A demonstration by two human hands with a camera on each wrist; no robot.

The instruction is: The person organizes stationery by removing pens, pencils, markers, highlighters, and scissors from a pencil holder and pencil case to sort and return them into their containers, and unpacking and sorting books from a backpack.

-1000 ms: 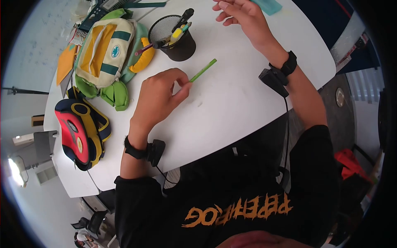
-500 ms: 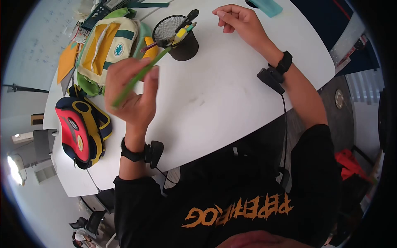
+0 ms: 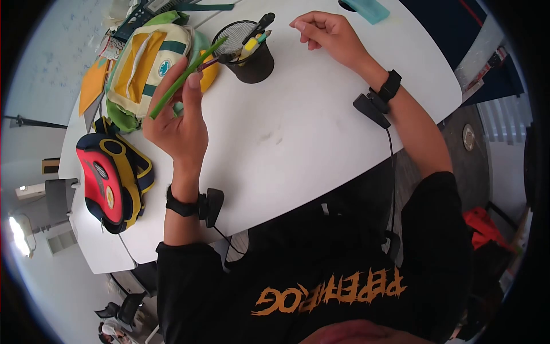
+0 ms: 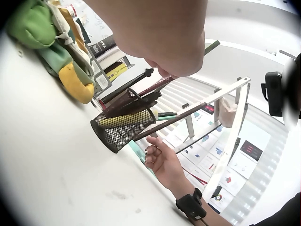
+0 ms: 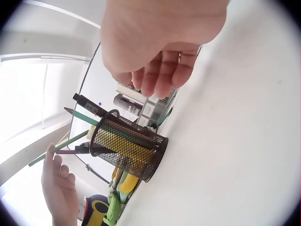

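Observation:
My left hand pinches a long green stick, raised at a slant between thumb and fingers. Its upper end overlaps the rim of a black mesh pen cup in the head view; whether they touch I cannot tell. The cup stands upright, holding a black marker, a yellow pen and several others. In the right wrist view, the green stick shows beyond the cup. My right hand, fingers loosely curled, hovers right of the cup and holds nothing.
A cream and green bag lies behind my left hand, with a red and navy case nearer the table's left edge. An orange folder is at the far left. A teal item lies beyond my right hand.
My left hand has lifted the green stick off the table area, moved left and turned it so it points up toward the cup. My right hand's fingers have curled in and it has shifted slightly.

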